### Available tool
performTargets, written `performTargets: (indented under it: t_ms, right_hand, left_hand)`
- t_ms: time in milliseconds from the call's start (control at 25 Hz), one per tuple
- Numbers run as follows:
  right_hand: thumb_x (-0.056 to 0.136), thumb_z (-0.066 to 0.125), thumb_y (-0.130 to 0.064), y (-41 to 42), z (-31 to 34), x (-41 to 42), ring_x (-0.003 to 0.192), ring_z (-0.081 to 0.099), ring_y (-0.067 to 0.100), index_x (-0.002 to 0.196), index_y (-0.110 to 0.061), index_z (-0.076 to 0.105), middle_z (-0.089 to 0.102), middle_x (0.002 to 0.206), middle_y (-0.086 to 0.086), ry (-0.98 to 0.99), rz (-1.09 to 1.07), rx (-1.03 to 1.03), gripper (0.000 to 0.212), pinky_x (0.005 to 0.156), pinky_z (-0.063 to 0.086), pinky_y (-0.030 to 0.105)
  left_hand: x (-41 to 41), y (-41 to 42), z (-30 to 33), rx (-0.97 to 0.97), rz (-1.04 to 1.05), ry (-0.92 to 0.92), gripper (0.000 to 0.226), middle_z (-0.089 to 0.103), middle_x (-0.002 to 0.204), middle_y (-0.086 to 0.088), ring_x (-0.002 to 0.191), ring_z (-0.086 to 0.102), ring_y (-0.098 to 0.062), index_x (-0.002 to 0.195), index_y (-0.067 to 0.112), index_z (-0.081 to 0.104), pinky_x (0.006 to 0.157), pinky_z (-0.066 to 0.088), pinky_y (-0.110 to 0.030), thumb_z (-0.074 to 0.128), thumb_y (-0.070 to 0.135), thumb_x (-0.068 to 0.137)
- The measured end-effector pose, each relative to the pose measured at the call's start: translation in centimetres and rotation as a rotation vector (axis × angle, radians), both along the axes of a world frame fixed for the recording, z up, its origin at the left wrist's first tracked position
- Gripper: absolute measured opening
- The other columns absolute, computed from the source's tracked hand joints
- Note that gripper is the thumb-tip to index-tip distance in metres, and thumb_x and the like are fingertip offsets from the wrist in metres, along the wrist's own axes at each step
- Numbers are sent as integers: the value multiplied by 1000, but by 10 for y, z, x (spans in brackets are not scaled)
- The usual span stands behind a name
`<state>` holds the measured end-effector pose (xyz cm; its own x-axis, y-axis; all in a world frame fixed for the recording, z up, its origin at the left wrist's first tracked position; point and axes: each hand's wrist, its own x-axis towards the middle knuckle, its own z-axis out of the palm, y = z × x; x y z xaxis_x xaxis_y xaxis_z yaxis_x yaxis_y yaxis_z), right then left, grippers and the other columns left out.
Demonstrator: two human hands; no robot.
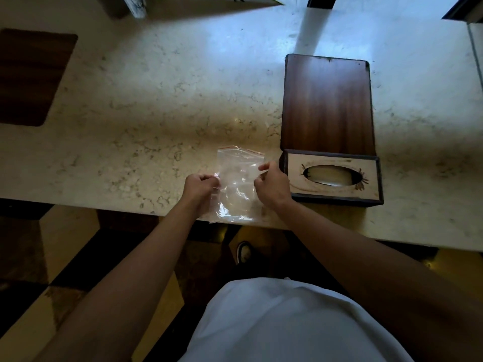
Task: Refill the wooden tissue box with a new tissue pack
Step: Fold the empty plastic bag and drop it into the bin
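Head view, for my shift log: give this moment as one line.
left hand: grip on plastic bag | right hand: grip on same bag | wooden tissue box: open on counter, untouched

No readable text, label or number on bag, wooden box or counter.

Marble desk: clear plastic bag pinched by left hand and right hand; wooden tissue box just beside, base slid out.

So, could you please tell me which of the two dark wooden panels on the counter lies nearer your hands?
The wooden panel just behind the tissue box, on the right; the other dark panel lies far left.
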<state>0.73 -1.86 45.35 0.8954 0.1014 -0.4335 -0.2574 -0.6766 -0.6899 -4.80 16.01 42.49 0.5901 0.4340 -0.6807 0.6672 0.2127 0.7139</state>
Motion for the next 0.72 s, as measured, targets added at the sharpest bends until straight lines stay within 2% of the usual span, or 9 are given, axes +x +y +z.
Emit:
performTargets:
  t_ms: [80, 160, 240, 320, 480, 600, 720]
  right_hand:
    - [91, 65, -6, -3, 3, 6, 94, 69, 24, 128, -11, 54, 68, 98, 6, 53, -64, 91, 38, 73, 57, 33]
    - [88, 71, -6, -9, 6, 13, 93, 70, 25, 130, -6, 58, 70, 100, 10, 193, -158, 260, 44, 83, 62, 40]
    - [88, 75, -8, -16, 9, 17, 88, 71, 23, 119, -1, 68, 73, 99, 13, 300, -216, 401, 33, 78, 63, 35]
    - [90, 75, -12, -23, 13, 18, 83, 71, 19, 105, -5, 76, 75, 98, 13, 336, -219, 462, 16, 67, 60, 25]
    - [95, 70, -13, -45, 27, 24, 68, 70, 11, 100, -11, 75, 75, 91, 6, 240, -164, 503, 7, 60, 58, 22]
    - [101, 62, -16, -68, 38, 26, 59, 71, 6, 106, -12, 69, 72, 94, 8, 116, -81, 445, 10, 55, 58, 22]
    - [100, 63, -18, -94, 42, 25, 58, 70, 7, 116, -17, 66, 73, 93, 7, 123, -93, 535, 16, 55, 58, 24]
  left_hand:
    - [-3, 4, 7, -2, -10, -38, 9, 66, 70, -12, 56, 62, -21, 82, 6, 67, 46, 50, -25, 65, 0, 88]
    - [-5, 7, 15, -2, -20, -86, 7, 67, 73, -11, 57, 64, -20, 87, 7, 67, 50, 54, -27, 64, 2, 91]
    - [-5, 8, 23, -23, -16, -129, 5, 67, 76, -12, 59, 64, -21, 91, 6, 67, 52, 54, -29, 63, 3, 93]
    - [-4, 7, 29, -46, -12, -166, 3, 68, 76, -12, 59, 64, -20, 94, 6, 67, 53, 55, -31, 64, 5, 94]
    - [1, 3, 37, -33, -65, -220, 3, 67, 71, -11, 53, 62, -18, 95, 5, 65, 50, 56, -33, 62, 7, 97]
    - [12, -11, 44, -59, -150, -267, 4, 63, 70, -13, 47, 57, -21, 94, 7, 60, 44, 51, -33, 60, 7, 98]
    - [25, -33, 53, -93, -199, -306, 10, 60, 71, -12, 45, 55, -20, 90, 13, 61, 41, 49, -31, 59, 8, 98]
